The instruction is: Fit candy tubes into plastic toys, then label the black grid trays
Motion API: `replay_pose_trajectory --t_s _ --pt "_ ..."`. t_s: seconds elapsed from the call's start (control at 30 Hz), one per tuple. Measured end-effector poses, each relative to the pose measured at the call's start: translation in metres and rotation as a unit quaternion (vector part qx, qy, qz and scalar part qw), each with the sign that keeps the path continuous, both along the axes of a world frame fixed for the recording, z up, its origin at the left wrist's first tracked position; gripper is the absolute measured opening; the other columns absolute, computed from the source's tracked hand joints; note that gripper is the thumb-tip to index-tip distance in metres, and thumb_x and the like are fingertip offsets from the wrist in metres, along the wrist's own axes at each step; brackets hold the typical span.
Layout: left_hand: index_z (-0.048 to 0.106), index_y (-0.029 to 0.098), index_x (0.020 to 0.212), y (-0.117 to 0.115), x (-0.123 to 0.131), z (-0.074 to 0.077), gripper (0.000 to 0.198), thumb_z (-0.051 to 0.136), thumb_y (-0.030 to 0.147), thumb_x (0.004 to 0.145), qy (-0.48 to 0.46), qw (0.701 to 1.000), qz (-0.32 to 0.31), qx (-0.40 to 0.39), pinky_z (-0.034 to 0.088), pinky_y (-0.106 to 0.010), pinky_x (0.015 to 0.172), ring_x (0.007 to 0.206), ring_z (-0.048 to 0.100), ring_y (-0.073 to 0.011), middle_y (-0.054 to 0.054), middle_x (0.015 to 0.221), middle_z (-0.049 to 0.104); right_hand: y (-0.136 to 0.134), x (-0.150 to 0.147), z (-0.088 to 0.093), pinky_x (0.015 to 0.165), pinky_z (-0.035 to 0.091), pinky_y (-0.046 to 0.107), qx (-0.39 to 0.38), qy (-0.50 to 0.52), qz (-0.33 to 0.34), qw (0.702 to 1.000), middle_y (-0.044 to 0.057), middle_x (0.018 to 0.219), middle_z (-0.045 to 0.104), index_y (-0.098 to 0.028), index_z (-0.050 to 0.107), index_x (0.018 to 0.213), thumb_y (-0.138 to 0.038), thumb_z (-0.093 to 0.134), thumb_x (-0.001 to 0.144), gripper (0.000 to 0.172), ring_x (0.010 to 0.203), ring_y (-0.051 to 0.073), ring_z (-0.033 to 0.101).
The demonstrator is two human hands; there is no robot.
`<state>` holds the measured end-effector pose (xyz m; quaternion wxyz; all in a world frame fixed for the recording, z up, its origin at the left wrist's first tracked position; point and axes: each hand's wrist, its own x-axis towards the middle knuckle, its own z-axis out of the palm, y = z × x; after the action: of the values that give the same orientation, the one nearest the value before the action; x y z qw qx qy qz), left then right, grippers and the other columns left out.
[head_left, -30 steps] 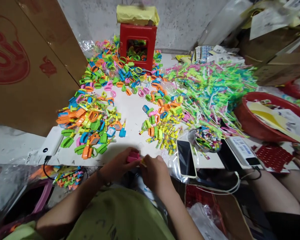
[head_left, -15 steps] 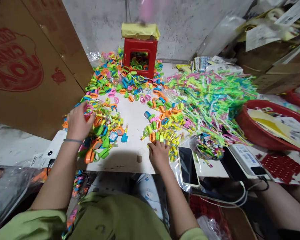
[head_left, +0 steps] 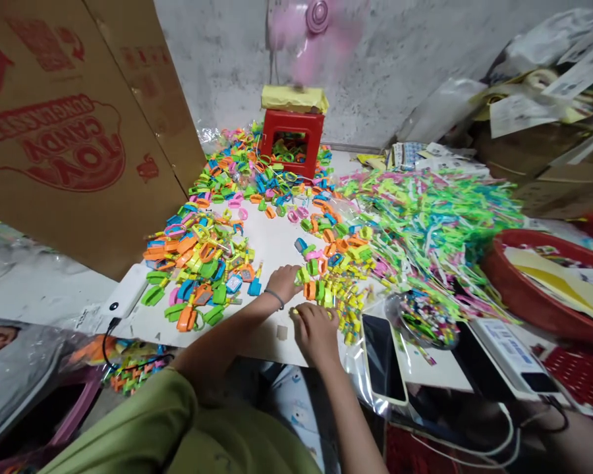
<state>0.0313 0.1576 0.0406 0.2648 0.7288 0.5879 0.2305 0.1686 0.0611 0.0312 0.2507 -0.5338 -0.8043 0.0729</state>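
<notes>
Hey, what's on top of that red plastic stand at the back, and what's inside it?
A yellow covering lies on the red stand. Through the front opening, colorful plastic bands show. The covering hides the top surface; the stand itself hides the rest inside.

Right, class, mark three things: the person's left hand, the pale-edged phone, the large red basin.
Left hand (head_left: 283, 282): head view, back of the hand.
Pale-edged phone (head_left: 383, 355): head view, dark screen.
Large red basin (head_left: 526, 299): head view, outer wall.

Head-worn view, facing forward and down, apparently near the table (head_left: 273, 242)
</notes>
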Motion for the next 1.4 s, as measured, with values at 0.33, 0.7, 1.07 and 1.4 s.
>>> replay_pose_trajectory --t_s 0.33,0.7,1.07,1.4 --pt "0.039 0.015 0.135 -0.085 -0.04 0.03 0.046 0.047 0.023 0.091 -0.248 0.961 -0.048 -0.111 0.053 -0.034 0.085 0.095 0.067 -0.0197 -0.009 0.106 0.065 -0.04 0.001 0.022 0.083 0.045 0.036 -0.027 0.281 -0.089 0.955 0.007 0.101 0.067 -0.021 0.059 0.107 -0.036 0.046 0.096 0.022 0.095 0.021 0.061" --pt "0.05 0.023 0.116 -0.136 -0.061 0.07 0.053 0.079 0.035 0.073 -0.351 0.935 0.0 -0.046 0.05 -0.031 0.083 0.094 0.061 -0.0185 -0.005 0.103 0.063 -0.063 -0.02 0.063 0.088 0.051 0.038 -0.026 0.346 -0.012 0.938 0.009 0.106 0.065 -0.022 0.057 0.108 -0.023 0.051 0.094 0.014 0.104 0.021 0.061" --pt "0.062 0.02 0.103 -0.138 -0.059 0.087 0.051 0.085 0.041 0.063 -0.473 0.863 -0.021 -0.178 0.053 -0.034 0.082 0.092 0.064 -0.021 -0.007 0.099 0.067 -0.074 -0.018 0.079 0.075 0.051 0.034 -0.014 0.33 0.012 0.944 0.005 0.094 0.069 -0.023 0.06 0.103 -0.015 0.053 0.091 0.016 0.086 0.019 0.065" --pt "0.07 0.026 0.104 -0.143 -0.062 0.105 0.038 0.081 0.036 0.07 -0.206 0.978 -0.008 -0.027 0.052 -0.031 0.082 0.091 0.065 -0.0199 -0.003 0.098 0.071 -0.067 -0.02 0.097 0.074 0.05 0.035 0.042 0.229 0.007 0.972 0.005 0.092 0.069 -0.023 0.057 0.103 -0.014 0.054 0.091 0.016 0.085 0.019 0.065"
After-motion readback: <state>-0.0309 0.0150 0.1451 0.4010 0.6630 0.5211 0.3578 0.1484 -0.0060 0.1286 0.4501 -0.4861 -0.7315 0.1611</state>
